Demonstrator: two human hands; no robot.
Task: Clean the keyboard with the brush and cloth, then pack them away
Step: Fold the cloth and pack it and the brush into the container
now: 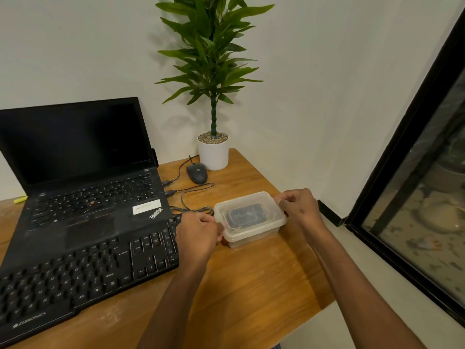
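Note:
A clear plastic box with its lid on stands on the wooden table, right of the black keyboard. Dark contents show dimly through the lid; I cannot tell the brush or the cloth apart inside. My left hand grips the box's left end, fingers curled at the lid's rim. My right hand pinches the lid's far right corner.
An open black laptop stands behind the keyboard. A black mouse and its cables lie behind the box. A potted plant stands in the corner. The table's edge runs close to the right of the box.

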